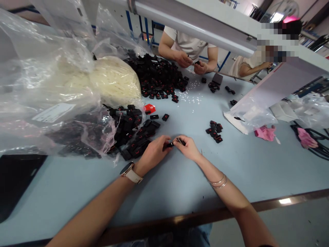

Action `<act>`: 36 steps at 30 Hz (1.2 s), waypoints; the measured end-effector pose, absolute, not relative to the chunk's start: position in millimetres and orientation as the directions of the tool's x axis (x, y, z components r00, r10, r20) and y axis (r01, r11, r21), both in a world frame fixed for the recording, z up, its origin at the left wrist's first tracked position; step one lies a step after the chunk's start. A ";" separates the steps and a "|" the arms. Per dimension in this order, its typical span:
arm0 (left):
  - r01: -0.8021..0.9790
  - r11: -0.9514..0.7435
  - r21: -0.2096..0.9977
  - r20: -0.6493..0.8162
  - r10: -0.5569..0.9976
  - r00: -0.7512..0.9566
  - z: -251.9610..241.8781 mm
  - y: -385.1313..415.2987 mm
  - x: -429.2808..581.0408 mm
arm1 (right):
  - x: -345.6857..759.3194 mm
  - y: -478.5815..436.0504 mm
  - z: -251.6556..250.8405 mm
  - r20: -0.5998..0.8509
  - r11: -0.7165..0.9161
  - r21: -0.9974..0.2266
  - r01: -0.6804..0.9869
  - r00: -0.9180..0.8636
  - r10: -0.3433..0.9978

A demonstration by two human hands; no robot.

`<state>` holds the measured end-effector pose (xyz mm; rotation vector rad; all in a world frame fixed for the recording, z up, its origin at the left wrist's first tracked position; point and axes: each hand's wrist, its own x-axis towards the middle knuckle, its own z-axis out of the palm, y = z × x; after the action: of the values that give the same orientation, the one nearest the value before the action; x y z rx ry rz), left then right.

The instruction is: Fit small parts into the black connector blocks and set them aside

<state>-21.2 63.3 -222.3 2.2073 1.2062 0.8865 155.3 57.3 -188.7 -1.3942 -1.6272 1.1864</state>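
Left hand [155, 150] pinches small black part [168, 145] above tabletop [167, 192], mid-length, inboard of near edge; right hand [189, 148] grips slim metallic tool [181, 141] beside it; part likely light, stiff, slick—hold by sides.

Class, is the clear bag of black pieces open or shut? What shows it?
Open: the bag has a loose edge, and black pieces lie both inside it and past that edge on the table.

Pale blue workbench [180, 185] | grey floor [303, 219] | white overhead beam [226, 20] | blue frames [129, 22] behind, apparently metal
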 end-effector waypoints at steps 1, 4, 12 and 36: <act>0.551 -0.503 0.666 0.317 0.859 0.402 -222.7 63.2 -21.2 | 155.4 57.6 -188.9 -0.064 0.014 -0.932 0.363 -0.202 0.977; 0.539 -0.515 0.667 0.335 0.853 0.401 -224.0 63.3 -21.3 | 155.3 58.0 -188.6 -0.075 0.007 -0.934 0.357 -0.216 0.973; 0.535 -0.521 0.665 0.330 0.848 0.415 -224.1 63.0 -21.9 | 156.8 59.7 -188.6 -0.146 -0.066 -0.950 0.304 -0.248 0.958; 0.532 -0.607 0.590 0.428 0.794 0.431 -221.1 62.7 -21.1 | 155.4 62.6 -191.3 -0.178 -0.122 -0.960 0.251 -0.211 0.961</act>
<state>-21.1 62.7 -221.1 2.3225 1.1317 0.9870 155.4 62.6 -191.3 -1.3837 -1.4894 1.3791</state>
